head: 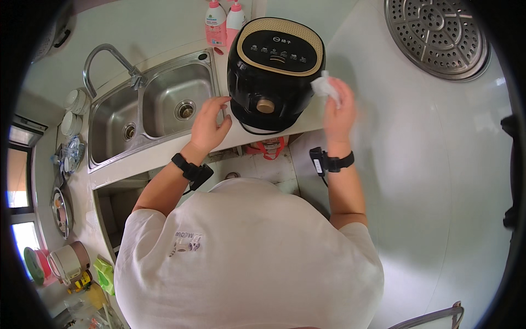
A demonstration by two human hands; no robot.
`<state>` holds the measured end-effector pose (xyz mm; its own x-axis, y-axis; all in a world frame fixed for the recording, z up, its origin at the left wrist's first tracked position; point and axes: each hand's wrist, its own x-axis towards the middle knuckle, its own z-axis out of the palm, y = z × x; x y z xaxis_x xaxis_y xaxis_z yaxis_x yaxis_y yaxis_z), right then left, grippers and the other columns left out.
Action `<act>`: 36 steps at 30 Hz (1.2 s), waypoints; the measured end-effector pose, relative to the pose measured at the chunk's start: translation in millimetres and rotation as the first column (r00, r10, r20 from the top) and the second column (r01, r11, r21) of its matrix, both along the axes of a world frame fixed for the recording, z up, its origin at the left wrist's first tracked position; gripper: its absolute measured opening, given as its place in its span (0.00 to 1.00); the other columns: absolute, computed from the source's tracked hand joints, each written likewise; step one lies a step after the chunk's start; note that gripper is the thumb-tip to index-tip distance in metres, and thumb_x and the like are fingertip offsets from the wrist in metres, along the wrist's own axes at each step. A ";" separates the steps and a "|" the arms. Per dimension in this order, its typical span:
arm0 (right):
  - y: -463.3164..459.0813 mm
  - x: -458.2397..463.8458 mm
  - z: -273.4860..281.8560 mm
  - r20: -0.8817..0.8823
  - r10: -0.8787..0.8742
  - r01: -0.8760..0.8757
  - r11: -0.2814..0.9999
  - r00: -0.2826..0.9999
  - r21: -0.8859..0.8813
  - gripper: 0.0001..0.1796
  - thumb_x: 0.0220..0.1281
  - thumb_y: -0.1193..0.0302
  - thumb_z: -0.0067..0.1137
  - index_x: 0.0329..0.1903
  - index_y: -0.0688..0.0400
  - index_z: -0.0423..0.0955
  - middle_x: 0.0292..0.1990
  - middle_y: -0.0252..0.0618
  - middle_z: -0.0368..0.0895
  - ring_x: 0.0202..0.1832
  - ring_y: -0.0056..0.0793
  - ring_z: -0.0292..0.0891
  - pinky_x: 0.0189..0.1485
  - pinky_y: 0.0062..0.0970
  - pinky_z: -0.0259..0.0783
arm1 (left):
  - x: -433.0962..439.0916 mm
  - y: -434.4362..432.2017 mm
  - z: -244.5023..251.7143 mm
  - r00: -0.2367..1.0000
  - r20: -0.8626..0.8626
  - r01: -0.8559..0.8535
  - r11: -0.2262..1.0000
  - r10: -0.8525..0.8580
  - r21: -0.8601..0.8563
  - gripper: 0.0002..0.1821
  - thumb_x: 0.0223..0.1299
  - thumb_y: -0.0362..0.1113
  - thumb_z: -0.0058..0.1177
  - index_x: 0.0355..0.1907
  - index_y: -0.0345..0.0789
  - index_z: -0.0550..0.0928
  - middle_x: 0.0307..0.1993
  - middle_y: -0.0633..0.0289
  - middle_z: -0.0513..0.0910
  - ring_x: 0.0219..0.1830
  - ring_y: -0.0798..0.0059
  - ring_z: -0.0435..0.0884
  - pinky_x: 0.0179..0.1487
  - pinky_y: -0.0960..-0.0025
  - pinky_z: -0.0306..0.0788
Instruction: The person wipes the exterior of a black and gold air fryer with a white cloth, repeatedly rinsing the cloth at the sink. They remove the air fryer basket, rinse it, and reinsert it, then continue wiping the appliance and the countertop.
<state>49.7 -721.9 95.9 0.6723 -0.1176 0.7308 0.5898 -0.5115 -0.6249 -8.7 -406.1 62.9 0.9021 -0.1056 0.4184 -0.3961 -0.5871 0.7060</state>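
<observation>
A black air fryer [263,82] with a gold-rimmed top panel and a round gold knob on its front stands on the white countertop [238,135], right of the sink. My left hand [211,123] is at the fryer's lower left side, fingers apart and fingertips at or close to the body; whether they touch cannot be told. On the other side, my right hand [340,109] holds a crumpled white tissue or cloth [326,88] near the fryer's right wall. That hand is slightly blurred. Both wrists wear black straps with small devices.
A double steel sink [176,98] with a curved faucet [102,49] lies left. Pink-and-white pump bottles [215,24] stand behind the fryer. Perforated steel steamer plates [435,37] are at upper right. Stacked white bowls [74,103] and a rice cooker [70,263] line the left side.
</observation>
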 end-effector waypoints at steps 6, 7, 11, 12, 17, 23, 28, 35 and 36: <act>52.6 -5.3 32.5 0.323 0.129 0.022 0.906 0.938 -0.424 0.21 0.41 0.79 0.66 0.42 0.46 0.82 0.51 0.26 0.83 0.57 0.38 0.73 0.57 0.39 0.64 | 5.0 -11.3 5.3 0.995 0.099 0.001 0.998 -0.007 0.056 0.22 0.55 0.26 0.56 0.55 0.36 0.77 0.51 0.54 0.78 0.49 0.60 0.81 0.49 0.64 0.77; 63.9 -6.0 33.2 0.360 0.136 0.034 0.903 0.923 -0.429 0.21 0.39 0.78 0.65 0.40 0.44 0.83 0.46 0.25 0.81 0.50 0.35 0.73 0.54 0.37 0.64 | 5.2 -13.1 6.5 0.996 0.088 0.014 0.999 -0.018 0.042 0.22 0.54 0.24 0.56 0.55 0.35 0.77 0.50 0.54 0.78 0.49 0.61 0.80 0.51 0.64 0.76; 101.8 3.7 37.1 0.316 0.234 0.006 0.796 0.920 -0.606 0.11 0.48 0.69 0.60 0.38 0.44 0.81 0.34 0.25 0.71 0.40 0.29 0.69 0.44 0.32 0.61 | 3.8 -20.1 11.0 0.994 0.107 0.039 0.999 -0.039 0.003 0.23 0.53 0.22 0.57 0.55 0.34 0.77 0.49 0.54 0.78 0.49 0.60 0.80 0.54 0.64 0.74; 108.7 6.2 38.1 0.297 0.253 0.003 0.757 0.921 -0.653 0.09 0.50 0.67 0.58 0.37 0.44 0.80 0.33 0.26 0.69 0.38 0.28 0.68 0.43 0.32 0.60 | 3.4 -20.5 11.9 0.991 0.127 0.045 0.999 -0.045 0.001 0.23 0.52 0.22 0.57 0.54 0.34 0.77 0.49 0.54 0.78 0.48 0.60 0.80 0.54 0.64 0.74; 132.3 9.5 32.9 0.247 0.229 0.025 0.684 0.942 -0.729 0.03 0.51 0.67 0.56 0.29 0.50 0.76 0.31 0.30 0.70 0.38 0.30 0.68 0.39 0.32 0.60 | 6.4 -18.5 6.9 0.990 0.141 0.006 1.000 -0.005 -0.001 0.22 0.52 0.21 0.57 0.52 0.34 0.77 0.48 0.54 0.79 0.47 0.60 0.81 0.53 0.64 0.74; 156.8 -5.3 -12.0 0.202 0.241 0.049 0.521 0.949 -0.852 0.04 0.48 0.67 0.56 0.28 0.52 0.76 0.31 0.30 0.70 0.39 0.29 0.67 0.38 0.31 0.60 | 7.8 -6.8 -18.7 0.993 0.101 -0.057 0.998 0.060 -0.033 0.17 0.51 0.21 0.56 0.46 0.33 0.79 0.41 0.55 0.81 0.42 0.60 0.80 0.48 0.65 0.74; 145.5 -23.0 -43.5 0.194 0.249 0.091 0.374 0.949 -0.923 0.06 0.48 0.67 0.56 0.28 0.52 0.81 0.33 0.30 0.73 0.43 0.29 0.67 0.42 0.29 0.60 | 5.2 7.9 -33.0 0.991 0.092 -0.093 0.994 0.098 -0.056 0.16 0.51 0.20 0.54 0.44 0.33 0.81 0.39 0.57 0.81 0.41 0.65 0.80 0.46 0.67 0.74; 108.8 -32.7 -63.3 0.172 0.281 0.027 0.453 0.944 -0.891 0.05 0.48 0.68 0.55 0.23 0.50 0.80 0.31 0.27 0.73 0.43 0.29 0.66 0.39 0.28 0.61 | 5.1 8.6 -38.6 0.999 0.029 -0.023 0.995 0.026 -0.092 0.14 0.54 0.22 0.53 0.44 0.33 0.81 0.41 0.61 0.80 0.38 0.71 0.79 0.41 0.71 0.73; 100.0 -34.8 -63.9 0.147 0.258 0.022 0.430 0.955 -0.903 0.05 0.49 0.68 0.54 0.26 0.50 0.79 0.31 0.27 0.72 0.40 0.28 0.66 0.38 0.28 0.61 | 5.3 7.5 -38.5 1.000 0.021 -0.011 0.996 0.013 -0.084 0.13 0.54 0.22 0.53 0.43 0.34 0.81 0.41 0.61 0.80 0.37 0.72 0.78 0.40 0.71 0.72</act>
